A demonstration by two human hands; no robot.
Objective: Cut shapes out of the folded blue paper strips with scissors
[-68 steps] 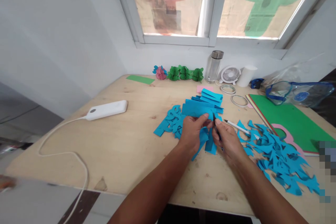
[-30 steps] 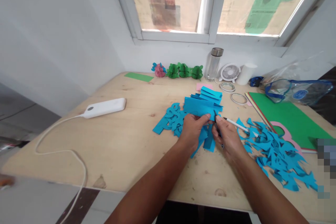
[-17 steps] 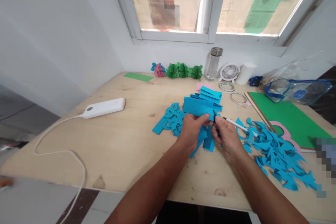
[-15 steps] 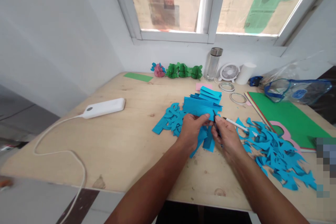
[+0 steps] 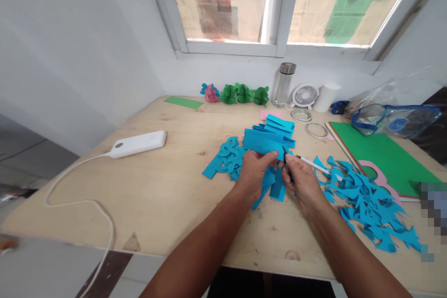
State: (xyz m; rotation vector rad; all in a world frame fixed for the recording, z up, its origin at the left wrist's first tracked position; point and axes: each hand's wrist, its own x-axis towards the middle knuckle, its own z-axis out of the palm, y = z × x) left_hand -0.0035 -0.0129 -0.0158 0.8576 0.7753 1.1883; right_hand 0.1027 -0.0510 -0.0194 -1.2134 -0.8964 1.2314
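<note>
My left hand [image 5: 254, 173] pinches a folded piece of blue paper [image 5: 271, 182] just above the wooden table [image 5: 167, 191]. My right hand [image 5: 303, 182] grips dark scissors [image 5: 287, 165] whose blades meet the paper's upper edge. Behind my hands lies a stack of blue paper strips [image 5: 268, 138]. Cut blue shapes [image 5: 225, 158] lie to the left of my left hand. A heap of blue offcuts [image 5: 370, 205] spreads to the right of my right hand, with a white pen [image 5: 312, 164] at its near edge.
A white power bank [image 5: 139, 143] with a trailing cable [image 5: 80, 205] lies at the left. Along the back wall stand paper ornaments [image 5: 240, 95], a bottle [image 5: 283, 84], a small fan [image 5: 305, 96] and tape rings [image 5: 316, 129]. Green sheets [image 5: 380, 153] and a clear pouch [image 5: 394, 121] lie at the right.
Both hands have stayed in nearly the same place on the blue paper. The view has shifted slightly.
</note>
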